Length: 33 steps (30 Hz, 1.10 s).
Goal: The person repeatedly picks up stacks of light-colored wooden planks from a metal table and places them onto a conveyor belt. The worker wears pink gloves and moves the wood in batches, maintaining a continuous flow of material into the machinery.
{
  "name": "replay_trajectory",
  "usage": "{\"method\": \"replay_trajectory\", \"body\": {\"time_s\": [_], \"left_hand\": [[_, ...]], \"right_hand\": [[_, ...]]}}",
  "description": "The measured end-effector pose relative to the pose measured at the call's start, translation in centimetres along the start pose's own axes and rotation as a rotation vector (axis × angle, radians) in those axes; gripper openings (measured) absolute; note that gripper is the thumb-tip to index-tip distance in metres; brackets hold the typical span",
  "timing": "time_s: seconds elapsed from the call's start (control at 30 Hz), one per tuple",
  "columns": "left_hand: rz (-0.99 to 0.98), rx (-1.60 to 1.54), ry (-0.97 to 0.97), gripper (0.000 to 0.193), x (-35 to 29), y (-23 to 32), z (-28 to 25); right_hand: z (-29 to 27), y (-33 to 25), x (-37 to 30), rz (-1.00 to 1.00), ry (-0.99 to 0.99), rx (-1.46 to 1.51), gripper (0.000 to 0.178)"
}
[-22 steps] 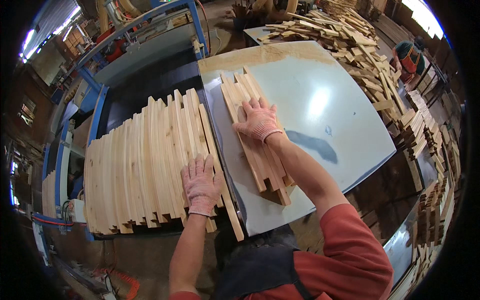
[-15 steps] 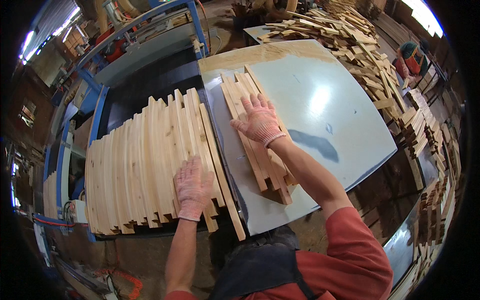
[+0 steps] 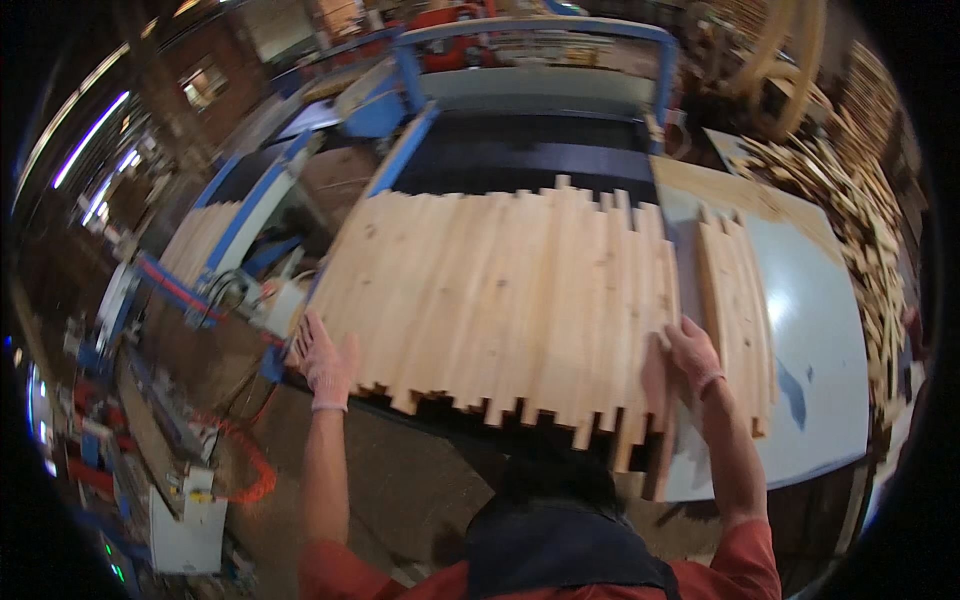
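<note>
A wide row of pale wooden strips (image 3: 470,290) lies side by side on the dark machine bed in front of me, their near ends uneven. At the row's left edge is my left hand (image 3: 330,368), in a light pinkish work glove, with its thumb apart from the fingers. My right hand (image 3: 695,355), gloved the same way, rests against the strips at the right edge; its fingers are slightly bent and partly blurred. A smaller group of wooden strips (image 3: 737,310) lies to the right on a pale sheet-topped table (image 3: 825,370).
A blue frame (image 3: 535,28) spans the far end of the dark bed (image 3: 530,150). A heap of loose wood strips (image 3: 850,210) lies at the far right. Another blue-sided machine (image 3: 258,195) stands at left. An orange coiled hose (image 3: 255,470) hangs at lower left.
My view has swung left. My left hand went from the top of the row to its left edge. My right hand left the smaller group for the row's right edge.
</note>
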<state>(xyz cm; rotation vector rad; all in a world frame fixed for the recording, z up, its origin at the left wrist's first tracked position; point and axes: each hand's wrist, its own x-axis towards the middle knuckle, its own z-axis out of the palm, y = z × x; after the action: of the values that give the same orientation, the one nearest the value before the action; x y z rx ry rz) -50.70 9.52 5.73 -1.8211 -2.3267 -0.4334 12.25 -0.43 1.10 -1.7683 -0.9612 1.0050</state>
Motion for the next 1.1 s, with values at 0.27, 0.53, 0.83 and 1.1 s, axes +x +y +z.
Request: {"method": "replay_trajectory", "body": {"time_s": [0.27, 0.53, 0.83, 1.1], "left_hand": [[-0.079, 0.293, -0.064, 0.083, 12.3, -15.3, -1.1], [-0.175, 0.083, -0.164, 0.085, 12.5, -14.1, -1.7], [0.137, -1.192, -0.526, 0.05, -3.8, -1.4, -5.5], [0.072, -1.1, -1.622, 0.033, -20.2, 7.4, 3.9]], "right_hand": [[1.7, -1.0, 1.7, 0.148, 0.109, 0.166, 0.034], [1.7, -2.7, 2.3, 0.106, 0.155, 0.197, 0.085], [2.3, -0.5, 7.6, -0.098, 0.239, 0.319, 0.058], [0.8, 4.1, 1.5, -0.206, 0.192, 0.362, 0.018]]}}
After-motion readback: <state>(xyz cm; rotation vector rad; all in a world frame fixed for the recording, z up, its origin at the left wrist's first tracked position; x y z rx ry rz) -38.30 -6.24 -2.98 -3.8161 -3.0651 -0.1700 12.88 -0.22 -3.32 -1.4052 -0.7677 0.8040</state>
